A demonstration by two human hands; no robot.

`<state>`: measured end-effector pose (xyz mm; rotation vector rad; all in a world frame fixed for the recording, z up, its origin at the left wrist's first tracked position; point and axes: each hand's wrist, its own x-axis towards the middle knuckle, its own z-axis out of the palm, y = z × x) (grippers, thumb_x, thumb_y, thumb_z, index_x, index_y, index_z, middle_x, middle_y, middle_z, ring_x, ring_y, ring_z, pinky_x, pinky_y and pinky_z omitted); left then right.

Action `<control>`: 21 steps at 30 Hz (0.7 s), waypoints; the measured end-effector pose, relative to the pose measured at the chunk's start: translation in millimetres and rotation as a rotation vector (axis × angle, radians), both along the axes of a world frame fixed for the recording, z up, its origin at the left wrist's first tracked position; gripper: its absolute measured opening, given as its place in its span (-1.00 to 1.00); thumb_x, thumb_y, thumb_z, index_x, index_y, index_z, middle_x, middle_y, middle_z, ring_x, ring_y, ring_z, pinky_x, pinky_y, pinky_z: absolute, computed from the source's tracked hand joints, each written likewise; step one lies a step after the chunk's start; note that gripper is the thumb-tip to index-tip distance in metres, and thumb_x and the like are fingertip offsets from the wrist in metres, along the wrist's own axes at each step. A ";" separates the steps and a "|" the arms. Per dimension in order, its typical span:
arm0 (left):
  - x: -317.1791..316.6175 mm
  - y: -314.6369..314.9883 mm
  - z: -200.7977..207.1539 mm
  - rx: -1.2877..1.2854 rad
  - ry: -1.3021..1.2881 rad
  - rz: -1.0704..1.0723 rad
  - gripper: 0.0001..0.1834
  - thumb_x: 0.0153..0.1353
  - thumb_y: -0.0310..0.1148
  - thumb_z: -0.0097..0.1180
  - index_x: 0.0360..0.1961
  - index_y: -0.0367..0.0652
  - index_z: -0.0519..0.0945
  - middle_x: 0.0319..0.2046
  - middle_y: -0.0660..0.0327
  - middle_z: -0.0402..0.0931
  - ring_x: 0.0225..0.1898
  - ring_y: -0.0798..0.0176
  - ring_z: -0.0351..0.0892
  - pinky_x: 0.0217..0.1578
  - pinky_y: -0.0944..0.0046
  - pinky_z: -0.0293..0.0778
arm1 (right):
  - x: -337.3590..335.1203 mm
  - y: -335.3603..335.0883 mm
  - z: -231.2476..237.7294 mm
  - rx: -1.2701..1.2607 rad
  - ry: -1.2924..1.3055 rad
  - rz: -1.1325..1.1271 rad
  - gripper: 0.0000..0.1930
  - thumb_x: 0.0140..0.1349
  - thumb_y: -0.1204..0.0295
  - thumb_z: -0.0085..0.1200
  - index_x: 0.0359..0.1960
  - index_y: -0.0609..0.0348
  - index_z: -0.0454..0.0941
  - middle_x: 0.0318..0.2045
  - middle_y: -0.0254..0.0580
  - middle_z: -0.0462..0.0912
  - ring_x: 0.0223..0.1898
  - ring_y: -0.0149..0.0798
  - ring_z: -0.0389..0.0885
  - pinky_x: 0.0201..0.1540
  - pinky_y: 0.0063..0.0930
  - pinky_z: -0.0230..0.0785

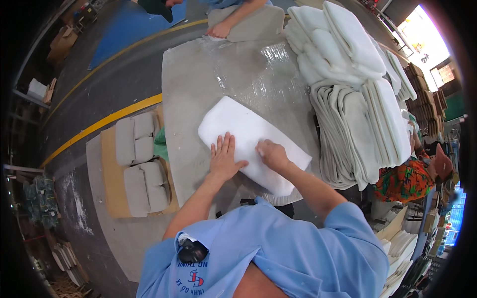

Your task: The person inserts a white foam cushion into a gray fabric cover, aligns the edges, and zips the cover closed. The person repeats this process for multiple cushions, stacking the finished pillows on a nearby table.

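Observation:
A thick white padded cushion (pixel 233 121) lies slantwise on the grey, plastic-covered table (pixel 189 84) in front of me. My left hand (pixel 224 158) rests flat on its left part, fingers spread and thumb out. Towards the middle of the cushion, my right hand (pixel 273 156) is closed with curled fingers against the white surface. Whatever those fingers pinch, if anything, is hidden. The cushion's near edge reaches close to my body.
Piled white cushions (pixel 343 44) and folded grey covers (pixel 343 134) stand along the right. Grey cushions (pixel 144 184) lie on cardboard at lower left. Across the table, a co-worker's hand (pixel 218 31) touches a grey cushion (pixel 258 25). Another person in patterned orange clothing (pixel 405 181) is at right.

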<state>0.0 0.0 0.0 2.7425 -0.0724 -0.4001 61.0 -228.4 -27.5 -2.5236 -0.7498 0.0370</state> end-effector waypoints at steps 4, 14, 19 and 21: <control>-1.8 -22.6 -6.4 -0.047 -0.008 0.007 0.29 0.21 0.31 0.29 0.67 -0.21 -0.11 0.70 0.03 -0.29 0.69 -0.16 -0.36 0.61 -0.24 -0.34 | 29.2 -25.0 11.0 0.191 0.055 -0.535 -0.81 0.37 0.37 0.20 -0.05 0.05 0.54 -0.27 0.12 0.71 -0.25 0.28 0.70 -0.16 0.09 0.53; -24.9 -44.5 22.3 -0.025 0.065 -0.279 0.36 0.05 0.22 0.47 0.66 -0.21 -0.06 0.68 -0.07 -0.29 0.68 -0.27 -0.37 0.59 -0.32 -0.37 | -73.4 -48.7 45.9 -0.123 0.052 0.069 -0.70 0.30 0.11 0.31 -0.04 -0.10 0.61 -0.10 -0.10 0.59 -0.08 0.03 0.67 -0.13 -0.03 0.57; -25.5 -51.4 8.0 -0.018 -0.011 -0.304 0.39 0.01 0.26 0.49 0.67 -0.16 -0.05 0.69 -0.04 -0.33 0.68 -0.28 -0.42 0.59 -0.31 -0.41 | -50.8 -54.8 23.9 -0.101 0.132 0.151 -0.80 0.21 0.26 0.30 -0.20 -0.04 0.59 -0.22 -0.07 0.63 -0.19 0.07 0.72 -0.22 -0.03 0.56; -22.0 -50.0 5.0 -0.019 -0.015 -0.322 0.39 0.02 0.29 0.47 0.67 -0.16 -0.05 0.69 -0.05 -0.34 0.68 -0.29 -0.44 0.59 -0.33 -0.41 | -36.4 -56.8 13.4 0.010 0.172 0.052 -0.83 0.21 0.31 0.26 -0.20 -0.03 0.59 -0.27 -0.06 0.64 -0.24 0.10 0.72 -0.23 0.00 0.56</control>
